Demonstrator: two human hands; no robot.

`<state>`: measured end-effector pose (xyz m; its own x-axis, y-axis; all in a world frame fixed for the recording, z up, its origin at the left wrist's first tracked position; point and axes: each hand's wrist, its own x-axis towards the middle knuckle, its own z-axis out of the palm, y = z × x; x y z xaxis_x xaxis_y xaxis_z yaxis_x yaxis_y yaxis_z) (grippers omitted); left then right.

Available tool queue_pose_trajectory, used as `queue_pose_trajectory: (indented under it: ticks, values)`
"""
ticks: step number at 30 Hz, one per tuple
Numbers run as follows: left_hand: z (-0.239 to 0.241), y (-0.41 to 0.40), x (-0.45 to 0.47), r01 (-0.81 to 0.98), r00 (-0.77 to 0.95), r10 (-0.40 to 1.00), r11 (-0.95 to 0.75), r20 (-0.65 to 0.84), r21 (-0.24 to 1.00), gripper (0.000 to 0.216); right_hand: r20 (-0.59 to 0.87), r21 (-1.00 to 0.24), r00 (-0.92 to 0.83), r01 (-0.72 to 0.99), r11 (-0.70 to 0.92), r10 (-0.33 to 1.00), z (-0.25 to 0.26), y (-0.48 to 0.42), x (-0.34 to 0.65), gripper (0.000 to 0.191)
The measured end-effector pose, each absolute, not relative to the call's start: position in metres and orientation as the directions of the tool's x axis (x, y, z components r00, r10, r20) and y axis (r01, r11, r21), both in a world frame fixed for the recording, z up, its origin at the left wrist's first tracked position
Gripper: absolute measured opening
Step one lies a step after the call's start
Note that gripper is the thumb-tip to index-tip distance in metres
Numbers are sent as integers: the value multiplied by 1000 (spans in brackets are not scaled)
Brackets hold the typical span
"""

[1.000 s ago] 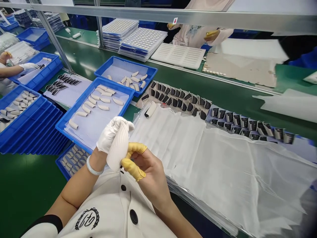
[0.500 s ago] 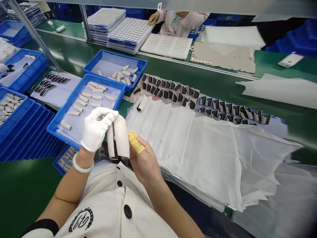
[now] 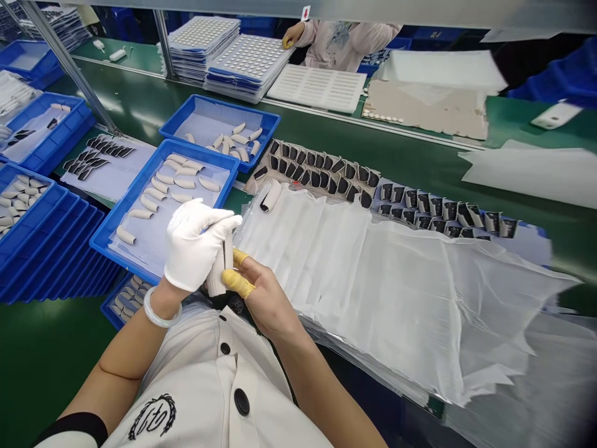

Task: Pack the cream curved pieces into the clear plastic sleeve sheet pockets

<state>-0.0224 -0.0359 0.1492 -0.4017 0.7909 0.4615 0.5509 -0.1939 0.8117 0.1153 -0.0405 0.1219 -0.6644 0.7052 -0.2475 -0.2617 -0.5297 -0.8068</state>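
My left hand (image 3: 192, 244), in a white glove, pinches the upper end of a cream, ribbed, curved piece (image 3: 215, 278) in front of my body. My right hand (image 3: 268, 298) wears yellow finger covers and grips the same piece from the right side. The glove hides much of the piece, and a narrow dark gap shows along it. Beside my left hand, a blue tray (image 3: 100, 241) holds several smaller cream curved pieces (image 3: 185, 183) on white paper. One cream piece with a dark inside (image 3: 271, 196) lies on the translucent sheeting (image 3: 336, 267) to the right.
Rows of dark-lined pieces (image 3: 321, 179) lie on a board behind the sheeting. Another blue tray (image 3: 163, 130) sits farther back. Stacked blue trays (image 3: 56, 249) stand at left. Across the bench, a co-worker's hand (image 3: 295, 33) is near stacked sheets of white discs (image 3: 249, 62).
My left hand has moved slightly right and now covers more of the cream piece. The piece has turned, showing a narrower side. My right thumb has come round onto its front.
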Motion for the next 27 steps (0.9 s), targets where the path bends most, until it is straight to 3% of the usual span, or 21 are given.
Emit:
queue_pose_trajectory:
  ticks: [3,5,9,13,17,21,27]
  values:
    - [149,-39,-26,223,-465,864,-98,194,970,29,-278,-772,-658,-280,-570,700,126,-39,117,43]
    - [149,-42,-31,76,-424,902,-59,86,995,37,-292,-755,-654,-291,-588,698,128,-38,118,43]
    - [148,-47,-33,124,-344,936,-34,75,992,31,-272,-763,-640,-312,-566,719,127,-39,118,43]
    - [147,-49,-29,160,-455,884,-42,111,986,18,-254,-775,-660,-299,-557,707,122,-41,117,42]
    - [143,-46,-33,139,-456,883,-48,107,989,18,-274,-738,-693,-293,-608,667,122,-39,117,49]
    - [134,-48,-32,117,-457,882,-71,118,991,22,-258,-681,-712,-346,-645,654,117,-43,114,41]
    - [95,-49,-21,-21,-527,833,185,-168,983,23,-395,-563,-687,-343,-752,610,66,-59,101,41]
